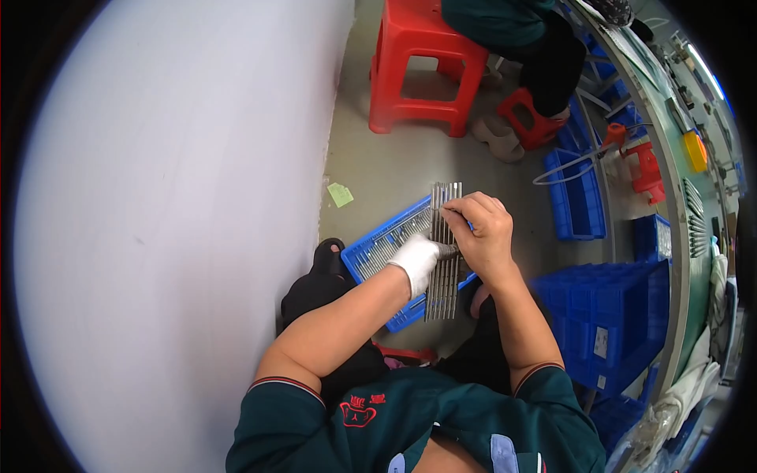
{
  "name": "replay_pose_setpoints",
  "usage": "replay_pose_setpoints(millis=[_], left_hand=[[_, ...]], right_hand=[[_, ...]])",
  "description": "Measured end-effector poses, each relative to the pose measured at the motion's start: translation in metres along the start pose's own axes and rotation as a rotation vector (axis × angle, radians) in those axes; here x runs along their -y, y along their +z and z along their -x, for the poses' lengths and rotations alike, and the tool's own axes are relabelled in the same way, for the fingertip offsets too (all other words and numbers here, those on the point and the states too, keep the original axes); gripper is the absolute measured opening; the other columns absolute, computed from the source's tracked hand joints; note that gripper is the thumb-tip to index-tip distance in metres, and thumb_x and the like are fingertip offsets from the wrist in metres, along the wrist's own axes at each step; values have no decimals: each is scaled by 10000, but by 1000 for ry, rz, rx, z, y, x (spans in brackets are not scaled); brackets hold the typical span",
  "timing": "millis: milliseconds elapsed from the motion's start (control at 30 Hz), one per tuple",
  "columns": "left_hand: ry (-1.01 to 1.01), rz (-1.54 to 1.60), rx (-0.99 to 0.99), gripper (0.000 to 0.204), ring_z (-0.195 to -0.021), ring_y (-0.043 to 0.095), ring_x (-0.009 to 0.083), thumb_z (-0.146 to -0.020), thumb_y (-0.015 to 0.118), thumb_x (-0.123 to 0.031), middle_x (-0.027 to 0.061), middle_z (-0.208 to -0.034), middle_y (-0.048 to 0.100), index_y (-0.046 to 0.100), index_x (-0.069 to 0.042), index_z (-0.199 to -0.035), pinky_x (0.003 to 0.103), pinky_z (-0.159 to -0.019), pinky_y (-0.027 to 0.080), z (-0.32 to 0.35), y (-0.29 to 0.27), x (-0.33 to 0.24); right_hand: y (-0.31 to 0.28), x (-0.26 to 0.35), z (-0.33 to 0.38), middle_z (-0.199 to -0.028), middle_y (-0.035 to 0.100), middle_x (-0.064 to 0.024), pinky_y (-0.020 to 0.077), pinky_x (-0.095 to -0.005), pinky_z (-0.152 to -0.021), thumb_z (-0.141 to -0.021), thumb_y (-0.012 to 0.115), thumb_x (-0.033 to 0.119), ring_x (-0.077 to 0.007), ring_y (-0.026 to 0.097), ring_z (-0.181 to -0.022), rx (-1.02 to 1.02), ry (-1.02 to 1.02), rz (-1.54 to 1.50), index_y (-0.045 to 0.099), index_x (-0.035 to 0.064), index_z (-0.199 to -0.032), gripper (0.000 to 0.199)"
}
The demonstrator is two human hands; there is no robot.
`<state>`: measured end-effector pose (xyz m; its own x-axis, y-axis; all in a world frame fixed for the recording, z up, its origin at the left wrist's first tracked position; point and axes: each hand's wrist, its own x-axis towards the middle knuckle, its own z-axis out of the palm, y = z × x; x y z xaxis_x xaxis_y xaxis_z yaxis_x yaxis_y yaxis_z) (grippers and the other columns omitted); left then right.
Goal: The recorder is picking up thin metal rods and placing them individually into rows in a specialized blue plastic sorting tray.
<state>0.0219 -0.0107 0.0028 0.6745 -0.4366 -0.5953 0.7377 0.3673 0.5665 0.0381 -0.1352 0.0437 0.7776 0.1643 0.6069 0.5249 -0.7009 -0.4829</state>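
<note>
1 row of slender metal rods (pixel 441 298), set side by side and running near-upright across the view, held above a tray. 1 left hand (pixel 424 260), in a white glove with grey fingers: grip closed around the middle of the row. 1 right hand (pixel 484 236), bare: grip closed, thumb and forefinger pinching at the upper part of the same rods. 1 shallow blue plastic tray (pixel 408 318), lying at a slant below the hands, between the wearer's legs, filled with further loose rods (pixel 374 259).

Surroundings: 1 yellow-green paper slip (pixel 340 195) on the grey floor (pixel 369 169), beside the white wall (pixel 181 197). 1 tall red plastic stool (pixel 432 41), ahead, next to a seated co-worker in dark clothing (pixel 505 27). 1 open blue bin (pixel 572 199), at right. Blue crates (pixel 579 311), nearer. 1 green-topped counter (pixel 695 307), far right, bearing 1 yellow container (pixel 695 151).
</note>
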Motion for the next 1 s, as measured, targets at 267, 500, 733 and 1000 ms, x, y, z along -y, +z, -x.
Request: replay_pose_setpoints(millis=[267,500,733,1000], left_hand=[[-1,68,-32,204,-769,660,243,-852,542,25,110,-882,636,586,-20,-1046,384,-661,540,-13,-5,10],[6,93,-35,219,-708,651,260,-817,585,43,130,-845,637,573,15,-1033,369,-603,529,-6,-2,6],[0,85,-40,216,-690,654,261,-802,604,37,133,-825,640,587,22,-1017,375,-590,527,-6,-1,9],[68,122,78,183,-714,657,243,-811,592,3,118,-816,641,598,31,-992,354,-592,512,-59,-37,48]], right_hand=[[5,11,-1,-662,567,-33,422,-351,-620,-667,715,55,-224,565,-624,94,-175,255,642,88,-739,108],[2,15,-6,-642,560,-29,425,-356,-611,-678,705,69,-226,573,-617,38,-106,166,633,88,-709,80],[6,8,-4,-655,581,-30,436,-357,-635,-691,717,80,-231,584,-642,59,-14,151,652,94,-715,71],[15,17,-5,-642,528,-16,414,-351,-629,-652,660,99,-209,556,-612,110,-261,381,606,100,-699,72]])
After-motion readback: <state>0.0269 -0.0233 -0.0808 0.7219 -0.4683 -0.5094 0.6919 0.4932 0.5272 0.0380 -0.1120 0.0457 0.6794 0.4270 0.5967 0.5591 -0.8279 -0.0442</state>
